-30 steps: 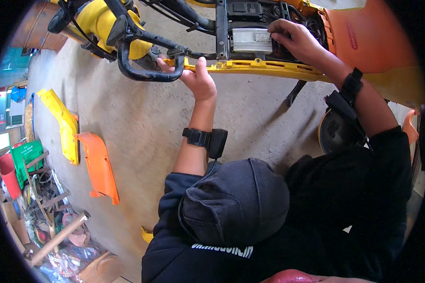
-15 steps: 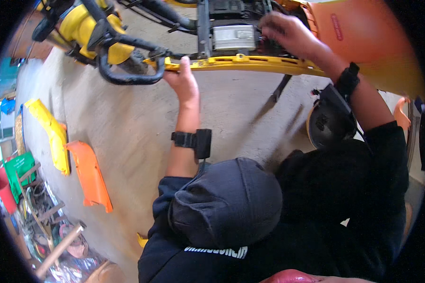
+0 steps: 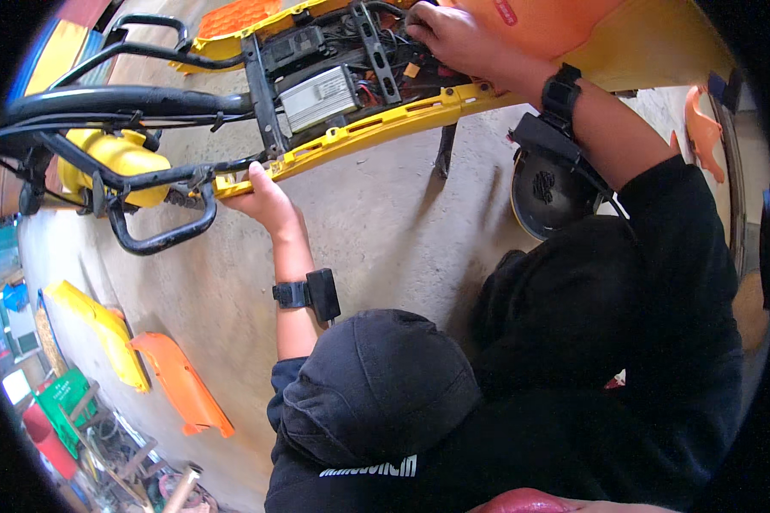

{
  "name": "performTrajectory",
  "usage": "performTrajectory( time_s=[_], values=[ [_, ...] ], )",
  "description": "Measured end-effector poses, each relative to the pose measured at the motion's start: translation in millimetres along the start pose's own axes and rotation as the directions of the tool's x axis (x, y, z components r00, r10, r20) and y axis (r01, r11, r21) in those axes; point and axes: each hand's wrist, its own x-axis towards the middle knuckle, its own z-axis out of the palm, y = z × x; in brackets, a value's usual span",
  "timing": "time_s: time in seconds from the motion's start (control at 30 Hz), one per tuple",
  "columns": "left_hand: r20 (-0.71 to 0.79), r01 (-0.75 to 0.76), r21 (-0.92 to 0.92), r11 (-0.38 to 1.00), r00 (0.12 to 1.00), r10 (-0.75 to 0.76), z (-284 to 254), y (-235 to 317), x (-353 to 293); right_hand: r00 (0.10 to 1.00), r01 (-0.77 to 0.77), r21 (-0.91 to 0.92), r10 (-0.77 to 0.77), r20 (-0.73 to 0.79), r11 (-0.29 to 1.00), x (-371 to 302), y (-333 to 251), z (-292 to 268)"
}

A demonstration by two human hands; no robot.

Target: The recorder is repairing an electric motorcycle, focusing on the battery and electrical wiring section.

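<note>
A two-wheeler's bare body stretches across the top, with a yellow side trim (image 3: 376,128) along its near edge. My left hand (image 3: 269,205) grips the trim's left end, thumb on top and fingers underneath. My right hand (image 3: 458,41) reaches into the open compartment, fingers curled beyond a black slotted bracket (image 3: 376,53). Whatever its fingertips hold, if anything, is hidden. Between the hands sits a silver finned box (image 3: 318,98), with a black box (image 3: 291,50) behind it and loose wires (image 3: 366,92) at its right end.
Black tubular bars (image 3: 158,244) jut out left of my left hand. An orange panel (image 3: 180,385) and a yellow panel (image 3: 98,333) lie on the floor at left. A round black bowl-like part (image 3: 547,192) is below my right forearm. Clutter (image 3: 128,453) fills the lower left.
My view has shifted, so the vehicle appears lower and farther left. My right hand has moved off the slotted bracket, which now shows. My left hand keeps its grip on the trim.
</note>
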Motion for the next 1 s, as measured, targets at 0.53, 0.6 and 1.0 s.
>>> performTrajectory(
  time_s=[0.53, 0.6, 1.0],
  values=[
    [0.04, -0.174, 0.114, 0.978, 0.984, 0.171, -1.7, -7.2, -11.1, 0.986, 0.006, 0.179, 0.025, -0.167, 0.984, -3.5, -22.0, -13.9],
    [0.025, -0.22, 0.176, 0.959, 0.975, 0.22, -2.2, -8.2, -12.4, 0.986, -0.013, 0.194, 0.045, -0.161, 0.981, -4.5, -24.1, -13.0],
    [0.088, -0.185, 0.127, 0.974, 0.981, 0.175, 0.6, -8.9, -7.2, 0.977, -0.126, 0.266, 0.166, -0.134, 0.956, -3.0, -32.2, -12.8]
  ],
)
